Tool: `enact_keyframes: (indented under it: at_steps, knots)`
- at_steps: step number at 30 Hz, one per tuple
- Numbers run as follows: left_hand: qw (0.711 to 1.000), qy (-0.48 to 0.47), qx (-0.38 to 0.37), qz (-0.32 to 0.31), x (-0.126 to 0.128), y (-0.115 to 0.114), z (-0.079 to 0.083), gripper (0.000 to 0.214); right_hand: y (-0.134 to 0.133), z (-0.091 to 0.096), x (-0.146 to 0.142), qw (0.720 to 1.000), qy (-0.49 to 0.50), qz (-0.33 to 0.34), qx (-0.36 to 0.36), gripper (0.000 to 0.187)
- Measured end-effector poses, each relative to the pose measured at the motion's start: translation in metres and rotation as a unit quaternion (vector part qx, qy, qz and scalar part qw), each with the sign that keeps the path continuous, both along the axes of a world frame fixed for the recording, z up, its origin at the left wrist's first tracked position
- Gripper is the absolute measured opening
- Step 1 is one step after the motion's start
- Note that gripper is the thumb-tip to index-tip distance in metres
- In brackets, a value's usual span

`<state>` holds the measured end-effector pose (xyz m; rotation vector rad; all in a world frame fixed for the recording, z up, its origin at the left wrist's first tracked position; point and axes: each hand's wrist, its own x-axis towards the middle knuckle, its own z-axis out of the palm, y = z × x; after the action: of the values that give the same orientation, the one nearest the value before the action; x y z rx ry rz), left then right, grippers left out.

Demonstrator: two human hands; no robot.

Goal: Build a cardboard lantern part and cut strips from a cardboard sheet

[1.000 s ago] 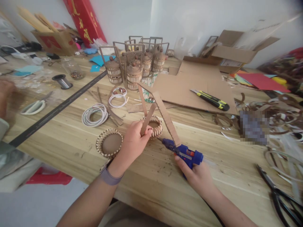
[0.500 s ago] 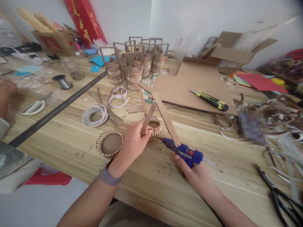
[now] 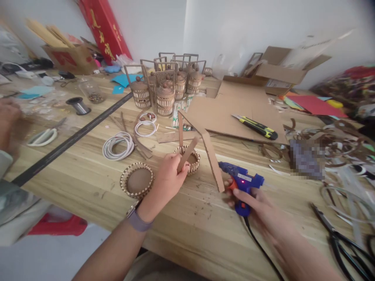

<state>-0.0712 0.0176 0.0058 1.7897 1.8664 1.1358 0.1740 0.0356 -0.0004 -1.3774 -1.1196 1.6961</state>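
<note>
The left hand (image 3: 168, 175) is closed, thumb against fingers, on a short strip (image 3: 188, 153) that slants up over the near side of a slatted basket (image 3: 194, 168); whether strip and basket are joined cannot be told. The right hand (image 3: 262, 208) is wrapped around a blue glue gun (image 3: 249, 182), its red light lit and its nozzle pointing left, apart from the basket. A bent strip (image 3: 213, 162) rises at the basket's far side, folds over, and slopes down to a free end just beside the gun. Left of the left hand, a second basket (image 3: 137, 181) rests on the table (image 3: 181, 214). Farther out lie a white coil (image 3: 118, 146), a cutter (image 3: 258, 127) on cardboard (image 3: 228, 105), lidded baskets (image 3: 165, 99) with tall handles, black scissors (image 3: 332, 230) at right and, at the left edge, another person's hand (image 3: 9, 117).
</note>
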Motion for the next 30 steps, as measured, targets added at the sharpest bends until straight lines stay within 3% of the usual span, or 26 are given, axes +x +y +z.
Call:
enact_keyframes:
  at_steps: [4, 11, 17, 24, 27, 28, 30]
  knots:
    - [1.000, -0.009, 0.013, -0.015, 0.002, -0.002, -0.004, 0.013, -0.003, 0.012, 0.016, 0.994, 0.054, 0.024, -0.095, 0.047]
    - [0.989, -0.130, 0.036, 0.060, 0.004, -0.009, 0.003, 0.010, -0.009, 0.013, 0.021, 0.994, 0.047, 0.055, -0.086, 0.046]
    - [0.972, -0.222, -0.025, 0.066, 0.010, -0.033, 0.016, 0.014, -0.009, 0.009, 0.031, 0.991, 0.008, 0.089, -0.097, 0.044]
    - [0.952, -0.257, -0.161, 0.035, 0.016, -0.069, 0.015, 0.016, -0.008, 0.018, 0.042, 0.987, -0.030, 0.130, -0.085, 0.055]
    - [0.941, -0.261, -0.216, -0.010, 0.021, -0.081, 0.017, 0.020, -0.002, 0.020, 0.047, 0.978, -0.156, 0.142, -0.014, 0.061]
    - [0.937, -0.258, -0.235, -0.026, 0.024, -0.085, 0.018, 0.021, 0.001, 0.021, 0.049, 0.965, -0.226, 0.127, 0.043, 0.064]
    - [0.928, -0.253, -0.264, -0.066, 0.029, -0.089, 0.021, 0.023, 0.005, 0.026, 0.048, 0.914, -0.355, 0.085, 0.179, 0.066]
